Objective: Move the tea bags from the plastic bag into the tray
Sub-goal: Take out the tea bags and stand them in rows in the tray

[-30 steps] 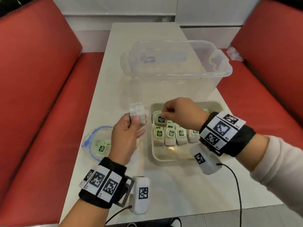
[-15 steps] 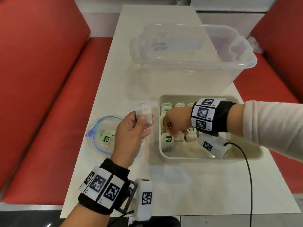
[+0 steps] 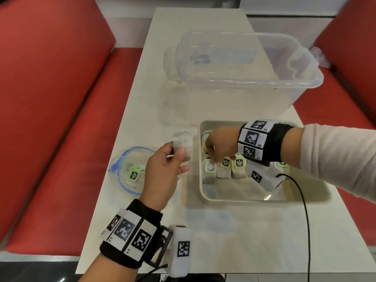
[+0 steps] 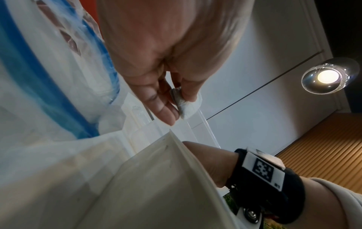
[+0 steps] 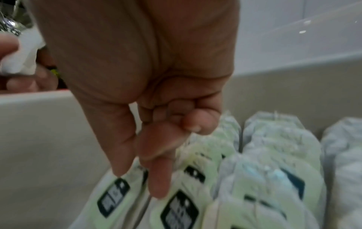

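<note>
Left of the beige tray (image 3: 264,199), my left hand (image 3: 180,153) holds a white tea bag (image 3: 183,143) between thumb and fingers, raised above the table; the left wrist view shows the tea bag (image 4: 186,105) in that pinch. The clear plastic bag (image 3: 122,180) with a blue zip lies under that hand, with a green-tagged tea bag (image 3: 133,176) inside. My right hand (image 3: 211,159) reaches into the tray's left side. Its thumb and forefinger (image 5: 158,186) pinch the top of a tea bag (image 3: 210,169) standing in the front row. Several tagged tea bags (image 5: 274,155) stand in rows behind.
A large clear storage box (image 3: 295,78) stands at the back of the white table (image 3: 223,241), close behind the tray. Red benches (image 3: 50,98) run along both sides. A black cable (image 3: 305,220) hangs from my right wrist across the tray's front right.
My right hand has moved from the tray's back row to its front left and lowered a tea bag there. My left hand still holds its tea bag beside the tray.
</note>
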